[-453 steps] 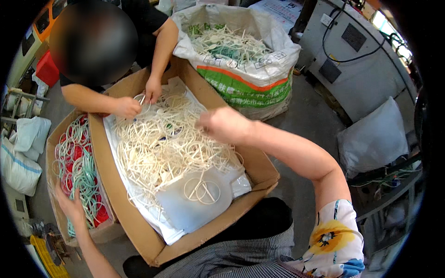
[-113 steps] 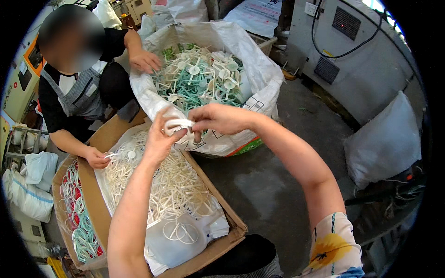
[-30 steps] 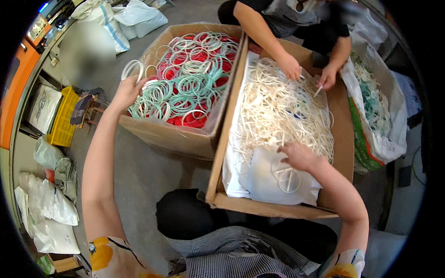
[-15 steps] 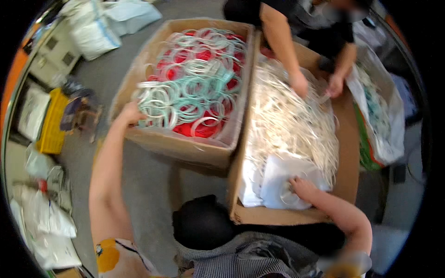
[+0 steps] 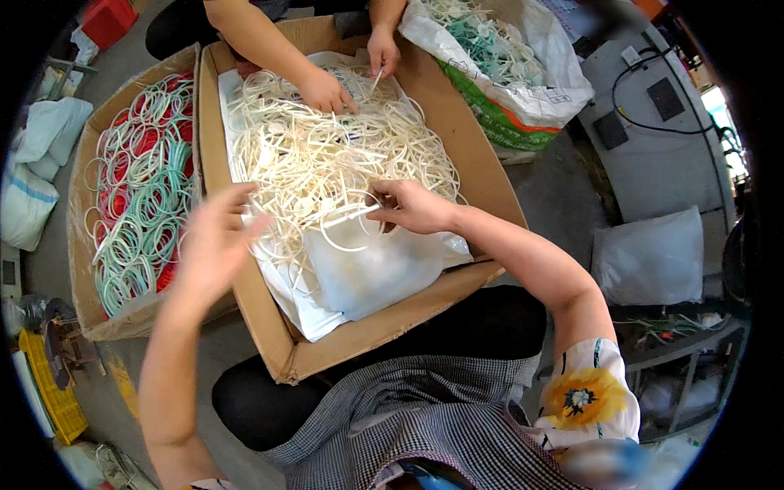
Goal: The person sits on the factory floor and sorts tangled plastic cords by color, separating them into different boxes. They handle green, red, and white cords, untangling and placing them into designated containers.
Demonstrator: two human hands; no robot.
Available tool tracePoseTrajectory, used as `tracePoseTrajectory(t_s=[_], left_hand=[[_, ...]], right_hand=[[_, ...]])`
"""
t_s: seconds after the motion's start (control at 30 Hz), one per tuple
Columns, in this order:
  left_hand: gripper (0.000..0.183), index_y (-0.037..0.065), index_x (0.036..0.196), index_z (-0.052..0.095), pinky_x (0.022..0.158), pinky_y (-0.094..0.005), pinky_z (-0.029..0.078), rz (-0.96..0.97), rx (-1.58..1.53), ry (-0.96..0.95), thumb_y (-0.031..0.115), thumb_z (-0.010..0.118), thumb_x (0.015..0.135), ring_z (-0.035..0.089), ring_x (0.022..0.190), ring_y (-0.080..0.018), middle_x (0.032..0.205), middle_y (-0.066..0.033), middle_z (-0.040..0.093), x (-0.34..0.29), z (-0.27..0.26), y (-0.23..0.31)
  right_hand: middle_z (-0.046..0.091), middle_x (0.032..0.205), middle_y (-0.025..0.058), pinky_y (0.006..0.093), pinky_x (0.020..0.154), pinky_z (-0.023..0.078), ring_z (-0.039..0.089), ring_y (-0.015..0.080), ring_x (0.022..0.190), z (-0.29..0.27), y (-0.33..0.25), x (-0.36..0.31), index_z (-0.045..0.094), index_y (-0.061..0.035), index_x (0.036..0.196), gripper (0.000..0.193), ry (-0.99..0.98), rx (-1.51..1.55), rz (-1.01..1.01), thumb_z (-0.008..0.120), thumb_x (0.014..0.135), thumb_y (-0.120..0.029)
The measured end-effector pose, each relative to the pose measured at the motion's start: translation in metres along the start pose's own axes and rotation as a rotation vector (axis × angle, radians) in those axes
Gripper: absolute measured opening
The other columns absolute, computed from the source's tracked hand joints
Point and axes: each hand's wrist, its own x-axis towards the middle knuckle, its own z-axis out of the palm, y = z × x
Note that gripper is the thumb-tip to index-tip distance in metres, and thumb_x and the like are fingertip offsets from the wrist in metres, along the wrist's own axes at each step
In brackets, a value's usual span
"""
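My right hand (image 5: 408, 206) pinches a cream plastic ring (image 5: 349, 248) between thumb and fingers, above a translucent plastic bag (image 5: 376, 282). The bag lies at the near end of a cardboard box (image 5: 490, 196), against a heap of tangled cream rings and strips (image 5: 302, 155). My left hand (image 5: 214, 245), blurred by motion, is over the box's left edge with its fingers apart and nothing seen in them. To its left stands a second carton (image 5: 122, 327) holding white, pale green and red rings (image 5: 147, 192).
Across the box, a co-worker's hands (image 5: 327, 91) work in the cream heap. A white woven sack (image 5: 563, 90) of pale green and white pieces stands at the far right. A yellow crate (image 5: 51, 384) is on the floor at left. A grey machine cabinet (image 5: 665, 163) is at right.
My view has swung to the right. My left hand has left the carton of coloured rings and come to the cream box. My right hand has risen off the bag with a cream ring.
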Motion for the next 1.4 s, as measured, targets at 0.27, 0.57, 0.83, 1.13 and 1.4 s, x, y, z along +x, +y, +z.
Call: tracePoseTrajectory(t_s=[0.27,0.57,0.83,1.13,1.4], left_hand=[[0.051,-0.002,0.118,0.046,0.076,-0.0358,0.049,0.228,0.185,0.249,0.022,0.069,0.08,0.059,0.092,-0.0275,0.1,-0.0174,0.059,0.032,0.089,0.036],[0.023,0.001,0.102,0.056,0.045,-0.0217,0.037,-0.213,-0.673,-0.003,0.018,0.062,0.087,0.048,0.053,-0.008,0.072,-0.0031,0.055,0.029,0.102,0.018],[0.016,0.005,0.092,0.053,0.045,-0.0188,0.029,-0.369,-0.749,-0.036,0.019,0.061,0.088,0.04,0.055,-0.0036,0.072,0.0012,0.051,0.028,0.095,0.029],[0.015,-0.003,0.085,0.055,0.058,-0.0261,0.044,0.075,-0.131,0.23,0.011,0.061,0.085,0.055,0.068,-0.0122,0.076,-0.0096,0.06,0.027,0.108,0.023],[0.023,0.001,0.107,0.052,0.058,-0.025,0.044,-0.336,-1.154,-0.157,0.016,0.058,0.089,0.052,0.067,-0.0109,0.091,-0.0063,0.06,0.028,0.084,0.028]], right_hand=[[0.057,0.073,0.0056,0.0254,0.058,0.049,0.06,0.0108,0.064,0.002,-0.023,0.008,0.049,0.0018,0.1,0.019,0.15,0.283,-0.069,0.058,0.088,-0.01],[0.06,0.083,0.0086,0.0286,0.068,0.049,0.059,0.0157,0.077,0.011,-0.01,0.002,0.049,0.002,0.105,0.032,0.223,0.215,-0.216,0.065,0.078,-0.001],[0.061,0.092,0.0118,0.0297,0.073,0.049,0.061,0.0193,0.085,0.01,-0.017,0.001,0.053,-0.0003,0.107,0.033,0.281,0.165,-0.394,0.067,0.079,-0.009],[0.059,0.09,0.0075,0.0275,0.069,0.048,0.056,0.0119,0.077,-0.008,-0.015,-0.006,0.05,0.0028,0.115,0.037,0.019,0.288,-0.159,0.056,0.089,-0.023],[0.055,0.08,0.0075,0.0278,0.063,0.046,0.055,0.0138,0.07,-0.004,-0.012,-0.004,0.045,0.0025,0.101,0.014,0.159,0.356,-0.242,0.047,0.09,-0.007]])
